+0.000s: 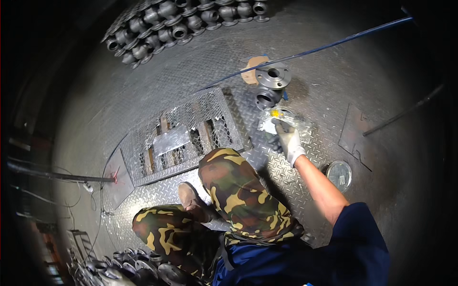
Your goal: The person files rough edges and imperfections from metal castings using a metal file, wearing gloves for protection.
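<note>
One gloved hand is in view: the right hand (288, 139), in a white work glove, reaches out from a bare forearm and a blue sleeve toward the floor. Its fingers (281, 126) are curled and close together over a small shiny foil-like sheet (268, 125) with a yellow bit (275, 113) on it, just beyond the fingertips; whether they pinch the sheet or only press on it I cannot tell. The left hand does not show.

Just past the fingertips, beyond the sheet, lies a grey cast flanged valve body (270, 86) on the checker-plate steel floor (315, 86), one round flange facing up and a second opening turned toward the person. It probably sits there so it stays within arm's reach of the seated person. A tan scrap of cardboard (253, 66) peeks out behind it.

To the left of the fingers, a mesh grating (186, 136) with a plain metal plate on it covers part of the floor. The person's camouflage-trousered knee (234, 186) rises below the fingers, crowding the near side of the reach. To the right and below the wrist lies a round tin lid (339, 175). A blue hose (334, 44) runs across the floor far beyond the fingertips, with rows of similar valve castings (181, 24) further off, and more castings (129, 269) at the lower left.
</note>
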A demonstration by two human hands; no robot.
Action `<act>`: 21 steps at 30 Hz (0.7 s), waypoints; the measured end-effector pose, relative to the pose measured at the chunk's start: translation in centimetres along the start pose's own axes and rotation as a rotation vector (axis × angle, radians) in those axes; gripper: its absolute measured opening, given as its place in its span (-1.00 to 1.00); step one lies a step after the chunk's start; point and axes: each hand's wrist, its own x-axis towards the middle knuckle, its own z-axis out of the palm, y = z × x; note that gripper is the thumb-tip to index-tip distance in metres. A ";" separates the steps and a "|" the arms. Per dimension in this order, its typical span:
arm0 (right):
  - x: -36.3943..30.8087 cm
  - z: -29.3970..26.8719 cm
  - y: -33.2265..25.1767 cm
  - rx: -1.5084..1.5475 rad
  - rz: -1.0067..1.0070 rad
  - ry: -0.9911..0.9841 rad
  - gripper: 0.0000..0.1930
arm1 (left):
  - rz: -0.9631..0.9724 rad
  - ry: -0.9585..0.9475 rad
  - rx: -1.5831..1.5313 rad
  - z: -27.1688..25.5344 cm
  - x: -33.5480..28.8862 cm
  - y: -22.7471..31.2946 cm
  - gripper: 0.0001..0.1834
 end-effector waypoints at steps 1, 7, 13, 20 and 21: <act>0.2 -0.7 0.2 0.019 -0.025 0.084 -0.66 | 0.006 -0.003 -0.019 0.9 0.2 0.3 -0.37; 3.1 -5.5 -4.2 -0.140 -0.110 0.323 -0.59 | 0.104 -0.466 -0.602 5.8 10.1 21.8 -0.61; 2.5 -2.6 -8.9 -0.414 -0.427 0.256 -0.72 | 0.593 -0.954 -0.766 13.0 14.8 43.4 -0.73; 7.9 -2.4 -7.7 -0.067 -0.342 0.426 -0.58 | 0.725 -1.363 -0.951 20.0 12.2 62.4 -0.54; 9.8 -4.2 -6.4 -0.049 -0.302 0.500 -0.57 | 0.769 -1.292 -1.097 19.8 11.4 64.7 -0.52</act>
